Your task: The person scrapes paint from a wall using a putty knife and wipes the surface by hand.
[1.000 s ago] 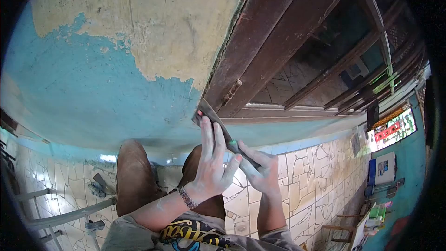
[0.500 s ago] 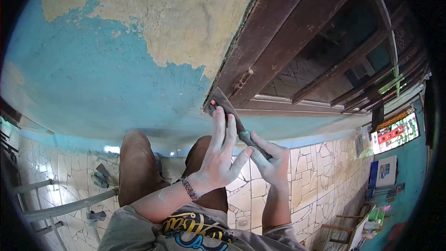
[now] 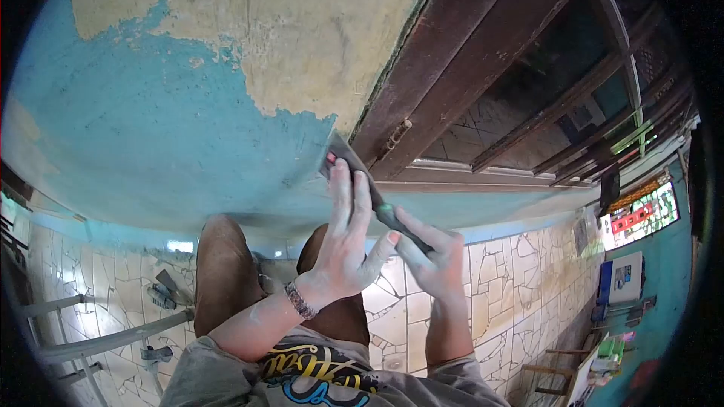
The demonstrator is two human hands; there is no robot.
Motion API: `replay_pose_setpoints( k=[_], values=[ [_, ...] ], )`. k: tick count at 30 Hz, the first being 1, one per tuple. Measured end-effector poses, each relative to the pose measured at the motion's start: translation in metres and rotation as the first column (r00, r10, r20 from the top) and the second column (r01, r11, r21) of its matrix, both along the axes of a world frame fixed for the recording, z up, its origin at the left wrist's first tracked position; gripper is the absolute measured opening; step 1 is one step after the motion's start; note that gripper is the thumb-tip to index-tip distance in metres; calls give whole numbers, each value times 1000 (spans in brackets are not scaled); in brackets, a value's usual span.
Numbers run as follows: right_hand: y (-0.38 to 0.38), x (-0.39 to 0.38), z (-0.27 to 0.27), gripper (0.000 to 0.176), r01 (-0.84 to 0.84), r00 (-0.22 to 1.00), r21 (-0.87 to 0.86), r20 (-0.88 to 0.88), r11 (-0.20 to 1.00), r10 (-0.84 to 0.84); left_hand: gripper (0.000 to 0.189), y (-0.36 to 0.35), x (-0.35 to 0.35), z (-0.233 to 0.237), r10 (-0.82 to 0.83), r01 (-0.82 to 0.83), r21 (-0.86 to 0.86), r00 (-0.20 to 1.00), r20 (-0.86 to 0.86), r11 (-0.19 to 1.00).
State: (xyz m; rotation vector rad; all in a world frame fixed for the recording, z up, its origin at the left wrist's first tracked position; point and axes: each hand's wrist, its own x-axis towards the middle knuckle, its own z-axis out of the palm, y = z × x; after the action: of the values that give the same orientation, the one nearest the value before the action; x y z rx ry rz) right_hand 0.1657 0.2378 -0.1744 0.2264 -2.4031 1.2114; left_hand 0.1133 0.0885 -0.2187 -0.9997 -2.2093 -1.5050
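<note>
A putty knife [image 3: 364, 183] with a dark, wide blade and a green band at its handle lies slantwise against the wall. My right hand [image 3: 436, 260] is closed around the handle. Stretched fingers of my left hand [image 3: 348, 237], dusty white, press flat on the blade; the thumb stands apart near the right hand. The blade's far edge meets the wall [image 3: 188, 120] beside the lower corner of the brown window frame [image 3: 445, 53]. Blue paint covers the lower wall, with a ragged border to a bare cream patch [image 3: 302, 38] above.
A metal bolt [image 3: 398, 136] sits on the frame. Below are my knees and a floor of broken tiles [image 3: 498, 286]. Grey rails [image 3: 113, 341] stand at the left, near a second scraper and a brush [image 3: 162, 295]. A cluttered small table [image 3: 596, 365] is at the lower right.
The putty knife and both hands have shifted slightly left, and the blade tip has moved off the frame's corner onto the wall paint, near the cream patch's edge.
</note>
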Motion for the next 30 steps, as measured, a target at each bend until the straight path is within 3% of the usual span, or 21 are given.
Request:
replay_pose_setpoints(
  k=[4, 6, 10, 13, 19, 20, 21, 23, 26, 30],
  values=[
    [8, 6, -11, 34, 98, 976, -71, 204, 993, -82, 82, 6, -5, -7, -29, 28, 11, 1000, 12, 1000],
    [11, 3, -17, 34, 100, 977, -113, 198, 989, -77, 81, 12, -2, -6, 9, -9, 38, 1000, -5, 999],
    [11, 6, -13, 34, 86, 996, -21, 27, 996, -85, 79, 12, -2, -1, -24, 24, 23, 1000, -10, 999],
    [15, 0, -20, 35, 93, 987, -132, 141, 987, -75, 79, 17, 3, -1, -20, 20, 35, 1000, -7, 999],
    [7, -2, -2, 35, 101, 975, 13, 198, 995, -101, 78, 20, 6, -8, 13, -13, 41, 1000, -2, 999],
    [9, -9, -16, 35, 46, 996, -76, 78, 996, -40, 78, 19, 5, -10, 39, -38, 42, 999, -5, 998],
    [10, -9, -12, 35, 28, 998, -33, 61, 999, -26, 78, 17, 0, -10, 68, -67, 44, 998, -16, 997],
    [9, 3, -5, 35, 5, 999, 42, 51, 999, -7, 79, 13, 4, -7, 7, -7, 35, 1000, 4, 999],
    [15, 0, -14, 34, 85, 993, -9, 88, 996, -84, 80, 13, -1, -9, -26, 26, 14, 1000, 14, 1000],
    [12, 5, -14, 33, 67, 993, -28, 97, 997, -64, 78, 14, 1, -8, -28, 28, 7, 1000, 13, 1000]
  ],
)
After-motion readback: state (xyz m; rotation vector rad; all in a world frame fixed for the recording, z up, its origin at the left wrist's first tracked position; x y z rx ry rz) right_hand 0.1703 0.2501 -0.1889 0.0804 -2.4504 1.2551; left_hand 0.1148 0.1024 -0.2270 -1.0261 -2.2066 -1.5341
